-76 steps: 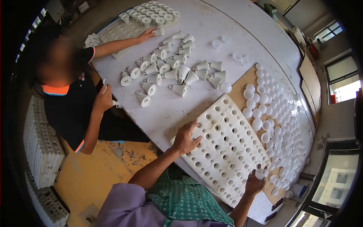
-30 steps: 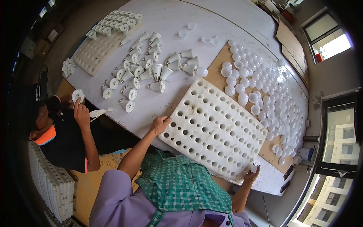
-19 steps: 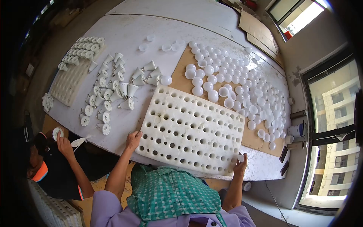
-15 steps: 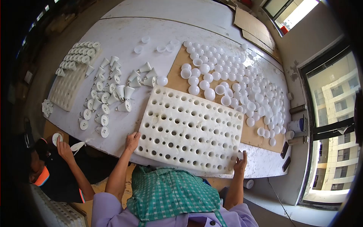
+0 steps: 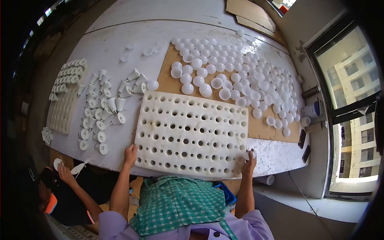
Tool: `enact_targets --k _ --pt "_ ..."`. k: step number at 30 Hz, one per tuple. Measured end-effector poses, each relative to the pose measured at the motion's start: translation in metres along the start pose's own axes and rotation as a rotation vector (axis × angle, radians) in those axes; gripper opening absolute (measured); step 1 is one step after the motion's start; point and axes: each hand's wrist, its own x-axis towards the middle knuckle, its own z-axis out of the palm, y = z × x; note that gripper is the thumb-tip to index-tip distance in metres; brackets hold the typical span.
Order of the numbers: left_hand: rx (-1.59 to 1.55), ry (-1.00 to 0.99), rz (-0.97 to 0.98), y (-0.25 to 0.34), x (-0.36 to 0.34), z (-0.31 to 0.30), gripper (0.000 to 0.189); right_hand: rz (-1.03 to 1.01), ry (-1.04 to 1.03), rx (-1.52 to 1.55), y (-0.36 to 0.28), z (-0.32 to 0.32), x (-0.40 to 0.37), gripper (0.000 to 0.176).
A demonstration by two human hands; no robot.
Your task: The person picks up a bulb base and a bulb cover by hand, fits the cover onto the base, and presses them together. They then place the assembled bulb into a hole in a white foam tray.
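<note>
A white foam board with rows of larger and smaller round holes lies in front of me on the table. My left hand is closed on its lower left edge. At the lower right edge, my right hand pinches a small whitish translucent piece; its exact kind is hard to make out. Beyond the board, many white dome-shaped bulb covers are spread on a brown cardboard sheet. To the left, several white bulb bases lie and stand in loose rows.
Another holed foam board, partly filled with bulb bases, lies at far left. A co-worker's hand holds a round white part at the lower left. Several covers sit at the back. A window is on the right.
The view has shifted, and the board appears lower-left and more level in it. My hands stay at its two sides. The right hand's translucent piece shows more clearly.
</note>
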Motion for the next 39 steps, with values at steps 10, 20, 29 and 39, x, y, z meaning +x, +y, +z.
enact_targets --k 10,20,29,39 --pt "-0.042 0.071 0.055 0.015 -0.010 0.006 0.037 0.050 -0.098 0.141 0.003 -0.015 0.013 0.070" --pt "-0.205 -0.052 -0.023 0.031 -0.018 0.016 0.035 -0.400 -0.971 0.543 -0.142 0.065 -0.074 0.085" --pt "-0.241 -0.022 0.009 0.027 -0.020 0.040 0.036 -0.169 -1.522 0.806 -0.197 0.163 -0.166 0.090" --pt "-0.015 0.654 0.220 0.037 -0.048 -0.046 0.037 0.089 -0.901 0.345 -0.093 0.158 -0.114 0.092"
